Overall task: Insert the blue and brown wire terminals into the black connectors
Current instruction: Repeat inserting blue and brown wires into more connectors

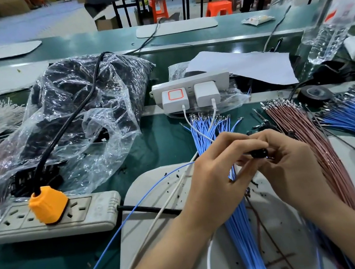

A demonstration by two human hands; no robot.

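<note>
**Item 1. Black connector** (258, 154): is being pinched between both hands, just right of frame centre, above the white mat (149, 204). It is judged to be raised toward the eye so that its cavities can be seen during insertion.

**Item 2. Left hand** (217, 174): fingers curled; the connector's left end is being gripped at the fingertips.

**Item 3. Right hand** (292, 165): fingers curled; the connector's right end is being gripped, probably to steady it against the push.

**Item 4. Single blue wire** (126, 214): is being trailed in from seven o'clock of the hands and led under the left hand. Its terminal end is being hidden by the fingers, so it cannot be told whether it is seated.

**Item 5. Blue wire bundle** (240, 234): is being stocked from twelve to six o'clock beneath the hands, terminals pointing away, presumably so wires can be drawn singly.

**Item 6. Brown wire bundle** (306, 138): is being stocked at three o'clock, just beside the right hand, within easy reach.

**Item 7. Bag of connectors** (82, 96): is being stored at ten o'clock, well apart.

**Item 8. Power strip** (52, 219): is being occupied by an orange plug (47, 204), at nine o'clock.
</note>
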